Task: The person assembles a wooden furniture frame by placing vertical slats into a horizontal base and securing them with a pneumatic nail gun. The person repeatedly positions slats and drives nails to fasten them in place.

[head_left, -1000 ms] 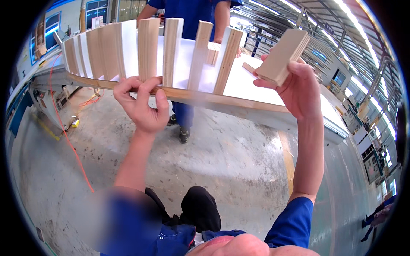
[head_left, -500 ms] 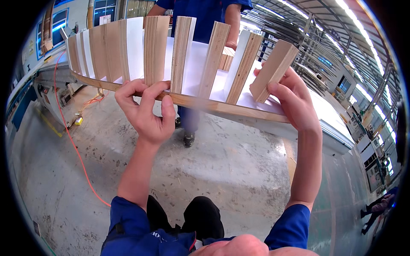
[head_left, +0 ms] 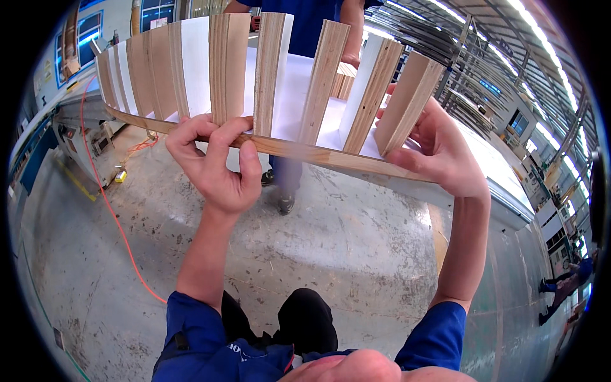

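A row of upright plywood blocks, some with white faces, stands along a curved wooden strip at the edge of a white surface. My left hand grips this strip left of the middle, fingertips on top by the block bases and thumb against its front. At the right end, my right hand is closed round the last plywood block, which stands on the surface with a slight lean. My right thumb presses low, by the block's foot and the strip; the fingers behind are partly hidden.
Across the table stands a person in blue, one hand near a small stack of wood pieces. An orange hose trails over the concrete floor. Racks of long stock rise at the right.
My right hand has lowered the end block from a tilted, raised position onto the surface, and its thumb has slid down to the base. My left hand keeps its hold on the strip.
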The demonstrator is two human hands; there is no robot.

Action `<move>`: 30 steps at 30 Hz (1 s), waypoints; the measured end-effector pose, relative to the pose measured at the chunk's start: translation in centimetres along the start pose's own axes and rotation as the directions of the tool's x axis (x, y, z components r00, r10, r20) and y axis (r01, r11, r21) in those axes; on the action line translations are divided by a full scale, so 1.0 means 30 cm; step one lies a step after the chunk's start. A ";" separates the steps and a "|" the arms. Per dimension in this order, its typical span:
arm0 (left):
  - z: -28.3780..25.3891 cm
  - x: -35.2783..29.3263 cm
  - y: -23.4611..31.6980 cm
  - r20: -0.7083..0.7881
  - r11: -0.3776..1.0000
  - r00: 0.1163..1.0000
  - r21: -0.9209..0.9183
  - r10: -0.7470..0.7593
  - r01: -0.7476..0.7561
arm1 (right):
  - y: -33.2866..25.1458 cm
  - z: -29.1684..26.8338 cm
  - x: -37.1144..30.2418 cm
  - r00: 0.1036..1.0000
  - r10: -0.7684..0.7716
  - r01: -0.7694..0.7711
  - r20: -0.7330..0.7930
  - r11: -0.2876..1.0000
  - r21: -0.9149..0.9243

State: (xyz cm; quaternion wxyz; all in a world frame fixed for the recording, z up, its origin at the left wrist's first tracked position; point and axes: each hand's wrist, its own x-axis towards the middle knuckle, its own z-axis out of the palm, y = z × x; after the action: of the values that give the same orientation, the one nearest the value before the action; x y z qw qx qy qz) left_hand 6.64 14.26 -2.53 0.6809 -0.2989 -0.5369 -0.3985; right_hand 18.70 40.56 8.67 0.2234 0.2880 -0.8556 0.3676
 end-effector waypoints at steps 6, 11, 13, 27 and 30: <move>-0.001 -0.001 0.008 0.022 1.000 1.000 0.006 -0.006 0.006 | -0.045 -0.043 0.011 0.957 0.252 -0.213 0.142 0.946 -0.245; -0.025 0.003 0.021 0.091 1.000 0.996 0.030 -0.010 0.007 | -0.042 -0.053 0.014 0.940 0.291 -0.240 0.178 0.936 -0.258; -0.014 0.000 0.014 0.050 0.998 0.997 -0.012 -0.056 0.057 | -0.048 -0.059 0.019 0.928 0.311 -0.248 0.206 0.927 -0.283; -0.014 0.006 0.027 0.048 0.995 0.996 -0.063 -0.079 0.082 | -0.032 -0.067 -0.005 0.951 0.230 -0.173 0.207 0.951 -0.258; -0.029 0.009 0.034 0.084 0.997 0.994 -0.024 -0.074 0.076 | -0.030 -0.064 0.005 0.955 0.175 -0.112 0.238 0.960 -0.257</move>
State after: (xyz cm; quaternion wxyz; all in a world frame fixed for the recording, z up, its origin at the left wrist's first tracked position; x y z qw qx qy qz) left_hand 7.96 13.99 -2.46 0.6385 -0.3041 -0.5699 -0.4185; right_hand 19.51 41.47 10.43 0.1156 0.2409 -0.9344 0.2356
